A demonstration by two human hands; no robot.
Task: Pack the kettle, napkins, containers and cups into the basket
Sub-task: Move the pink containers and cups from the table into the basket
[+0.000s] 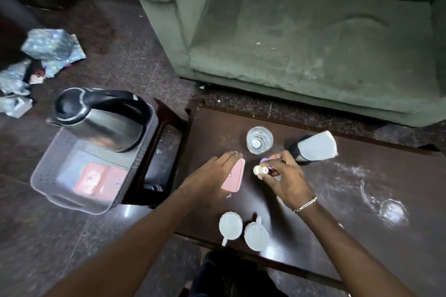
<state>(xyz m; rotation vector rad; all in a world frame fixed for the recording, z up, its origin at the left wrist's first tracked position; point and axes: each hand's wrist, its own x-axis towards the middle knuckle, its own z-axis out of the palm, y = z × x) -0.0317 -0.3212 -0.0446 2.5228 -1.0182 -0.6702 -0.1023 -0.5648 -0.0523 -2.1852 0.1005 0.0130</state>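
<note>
- Two white cups (243,229) are sitting nearest the camera, at the near edge of the dark surface (337,212), just beside each other and not yet packed.
- Beyond them, a pink container (237,177) is lying flat, its long axis running away from the camera.
- Covering it from the left, the left hand (212,175) is resting palm down with fingers extended, not yet curled round it; this hand is the nearer one.
- Just to the right, the right hand (281,175) is pinching a small white-capped bottle (260,170).
- Farther back, a glass (259,140) and a napkin holder (313,147) are waiting.
- Well to the left, the basket (45,173) is already holding the kettle (103,120) and two pink containers (101,182), so the lift probably needs to be carrying leftward.
</note>
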